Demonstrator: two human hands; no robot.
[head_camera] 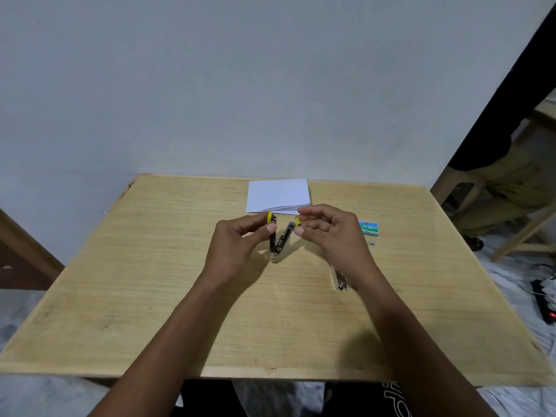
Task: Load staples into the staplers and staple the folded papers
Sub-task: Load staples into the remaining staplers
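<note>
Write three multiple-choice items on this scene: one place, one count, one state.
1. The staple box lies: A) right of the right hand B) on a shelf C) on the floor
2. Staplers in view: A) one B) two C) four
3. The held stapler is: A) closed B) spread in a V C) lying flat

Key: A, the box sits on the table just past the right hand; B, one is held and a second stapler lies by the right forearm; B, the left hand and right hand hold its halves apart.

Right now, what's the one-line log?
step: stapler spread open | left hand: holds one half | right hand: pinches other half | second stapler: lying on table | papers: far side
</note>
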